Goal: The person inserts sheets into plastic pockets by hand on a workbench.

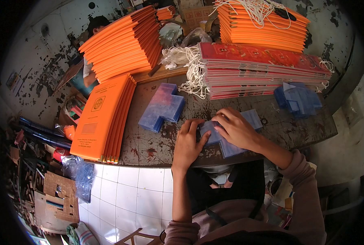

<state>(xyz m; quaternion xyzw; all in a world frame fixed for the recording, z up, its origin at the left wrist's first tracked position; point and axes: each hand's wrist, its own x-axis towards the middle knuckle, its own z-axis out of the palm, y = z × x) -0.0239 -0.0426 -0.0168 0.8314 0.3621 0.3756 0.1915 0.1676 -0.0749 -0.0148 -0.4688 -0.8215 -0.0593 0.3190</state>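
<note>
A translucent blue plastic sheet with a stepped outline (229, 148) lies at the table's front edge under both my hands. My left hand (188, 143) has its fingers curled at the sheet's left edge and the thumb pressed along it. Bent over the sheet's top, my right hand (236, 130) pinches it with thumb and fingers near the upper left corner. Whether this is one sheet or several layers I cannot tell. Beyond my left hand lies a stack of similar blue plastic pieces (162, 109); another blue stack (299, 99) sits at the table's right.
Orange folders (98, 118) lean in a pile at the left, with a taller orange stack (120, 47) behind. Red printed calendars or bags with white cords (263, 71) lie across the back, below more orange folders (259, 28). Another person's arm (89, 77) shows behind the left stack.
</note>
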